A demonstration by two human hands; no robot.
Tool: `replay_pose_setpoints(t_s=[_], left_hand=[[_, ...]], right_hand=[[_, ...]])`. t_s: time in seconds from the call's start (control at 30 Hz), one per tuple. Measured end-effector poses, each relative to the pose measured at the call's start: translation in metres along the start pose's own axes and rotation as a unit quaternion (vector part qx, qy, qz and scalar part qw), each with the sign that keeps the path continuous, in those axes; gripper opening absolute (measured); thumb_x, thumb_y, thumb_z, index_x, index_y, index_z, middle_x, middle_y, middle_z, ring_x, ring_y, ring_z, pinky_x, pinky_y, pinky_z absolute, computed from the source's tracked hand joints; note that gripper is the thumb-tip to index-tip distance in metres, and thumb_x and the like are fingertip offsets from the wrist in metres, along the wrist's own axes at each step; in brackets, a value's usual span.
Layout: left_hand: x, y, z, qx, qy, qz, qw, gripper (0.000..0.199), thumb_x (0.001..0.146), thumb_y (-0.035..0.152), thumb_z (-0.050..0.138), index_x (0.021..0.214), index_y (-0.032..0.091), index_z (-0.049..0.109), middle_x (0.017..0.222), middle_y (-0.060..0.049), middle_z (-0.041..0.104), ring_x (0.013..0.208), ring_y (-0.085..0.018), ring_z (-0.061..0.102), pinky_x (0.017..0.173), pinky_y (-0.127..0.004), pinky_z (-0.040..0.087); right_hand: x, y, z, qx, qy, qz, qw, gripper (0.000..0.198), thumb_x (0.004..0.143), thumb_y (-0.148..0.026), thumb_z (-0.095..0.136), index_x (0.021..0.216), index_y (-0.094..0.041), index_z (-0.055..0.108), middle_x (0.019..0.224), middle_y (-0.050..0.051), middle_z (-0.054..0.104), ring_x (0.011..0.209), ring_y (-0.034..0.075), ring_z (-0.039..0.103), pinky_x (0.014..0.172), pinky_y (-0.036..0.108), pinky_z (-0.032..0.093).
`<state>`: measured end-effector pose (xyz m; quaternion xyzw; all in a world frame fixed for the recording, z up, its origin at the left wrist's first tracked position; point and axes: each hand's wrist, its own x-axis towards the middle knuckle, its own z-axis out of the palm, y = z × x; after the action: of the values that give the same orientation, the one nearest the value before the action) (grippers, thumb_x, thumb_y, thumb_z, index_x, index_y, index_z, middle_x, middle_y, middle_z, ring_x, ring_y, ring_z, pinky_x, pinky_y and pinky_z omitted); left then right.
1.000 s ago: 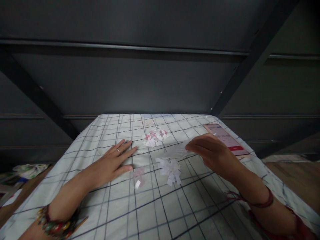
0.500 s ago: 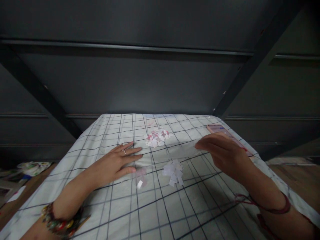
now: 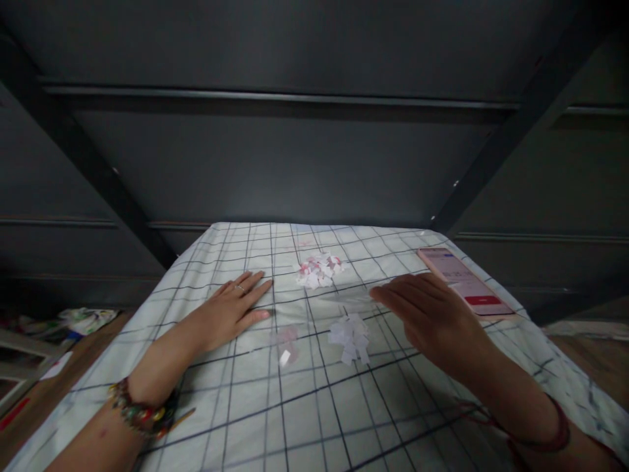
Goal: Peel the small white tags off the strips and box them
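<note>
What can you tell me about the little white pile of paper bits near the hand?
The white pile is a small heap of cut paper scraps, mostly little rectangles, lying loose and overlapping at odd angles. It sits on the checked cloth, just in front of the right hand, which hovers close without clearly touching it. A pink-and-white pile lies farther back, apart from it.

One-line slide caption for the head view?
Left hand flat on checked cloth; right hand open near white paper scraps and pink phone.

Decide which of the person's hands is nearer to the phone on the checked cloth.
Right. The right hand hovers just beside the phone, on its left; the left hand lies flat on the cloth, far across it.
</note>
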<state>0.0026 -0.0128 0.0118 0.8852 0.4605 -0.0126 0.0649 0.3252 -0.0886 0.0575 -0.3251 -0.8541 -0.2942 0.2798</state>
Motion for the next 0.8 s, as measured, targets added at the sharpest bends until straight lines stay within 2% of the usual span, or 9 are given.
replay_pose_setpoints(t_s=[0.17,0.27,0.4,0.5,0.63,0.8], left_hand=[[-0.001,-0.005,0.009,0.012,0.002,-0.019,1.000,0.066,0.096,0.061,0.031,0.151,0.025,0.029,0.158,-0.011,0.023,0.144,-0.033,0.019,0.113,-0.053,0.026],[-0.001,-0.005,0.010,0.013,-0.002,-0.017,1.000,0.067,0.096,0.062,0.028,0.152,0.024,0.025,0.158,-0.011,0.020,0.145,-0.033,0.017,0.113,-0.052,0.025],[-0.002,-0.004,0.010,0.011,-0.021,-0.027,0.999,0.072,0.095,0.065,0.023,0.152,0.021,0.024,0.159,-0.013,0.018,0.145,-0.034,0.014,0.114,-0.053,0.022],[-0.002,-0.005,0.011,0.013,-0.016,-0.021,1.000,0.070,0.096,0.064,0.022,0.153,0.023,0.023,0.159,-0.013,0.017,0.145,-0.034,0.014,0.113,-0.053,0.022],[-0.002,-0.006,0.012,0.013,-0.007,-0.016,1.000,0.069,0.096,0.063,0.023,0.152,0.023,0.024,0.159,-0.013,0.018,0.145,-0.034,0.014,0.113,-0.052,0.022],[-0.002,-0.002,0.009,0.012,-0.026,-0.031,0.999,0.072,0.096,0.064,0.022,0.152,0.019,0.024,0.159,-0.014,0.016,0.146,-0.034,0.012,0.114,-0.051,0.020]], right_hand=[[0.003,-0.008,-0.004,0.059,-0.008,-0.017,0.998,0.033,0.082,0.007,0.038,0.095,-0.015,0.059,0.076,0.003,0.070,0.073,0.014,0.063,0.067,0.029,0.050],[0.001,-0.002,-0.012,0.059,0.004,-0.015,0.998,0.036,0.081,0.008,0.037,0.096,-0.017,0.058,0.078,0.003,0.071,0.074,0.015,0.063,0.068,0.030,0.050],[-0.004,0.009,-0.017,0.066,-0.032,-0.020,0.997,0.039,0.079,0.009,0.036,0.096,-0.018,0.058,0.077,0.002,0.070,0.071,0.015,0.062,0.066,0.031,0.050],[-0.003,0.005,-0.014,0.088,-0.038,-0.030,0.995,0.033,0.084,0.005,0.038,0.094,-0.018,0.059,0.079,0.003,0.071,0.073,0.015,0.062,0.069,0.031,0.051],[0.002,-0.005,-0.014,0.103,-0.015,-0.046,0.993,0.026,0.087,0.001,0.042,0.095,-0.017,0.059,0.080,0.003,0.071,0.076,0.015,0.063,0.071,0.030,0.051],[-0.006,0.006,-0.006,0.035,0.031,0.007,0.999,0.036,0.081,0.009,0.040,0.101,-0.017,0.056,0.084,0.004,0.071,0.080,0.016,0.062,0.072,0.031,0.049]])
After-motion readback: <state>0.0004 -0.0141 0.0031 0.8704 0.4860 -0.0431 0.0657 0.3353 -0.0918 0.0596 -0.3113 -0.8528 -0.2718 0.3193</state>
